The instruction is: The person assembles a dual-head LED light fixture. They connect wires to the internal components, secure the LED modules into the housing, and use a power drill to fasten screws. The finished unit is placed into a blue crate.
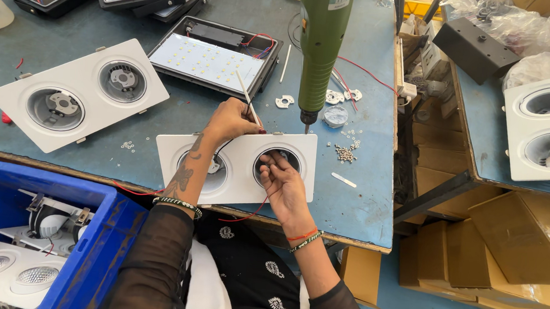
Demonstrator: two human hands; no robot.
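Right hand [284,181], fingers pinched on something small, too tiny to identify, inside the right opening of a white twin downlight housing [239,165] on the surface [362,199]; left hand [232,122] closed on a thin white stick [247,98]. Risk: the pinched part could slip into the housing.

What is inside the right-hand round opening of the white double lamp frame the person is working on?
The right hand reaches its fingers into that opening of the white frame. Only a dark interior shows around them; any fitting inside is hidden by the hand.
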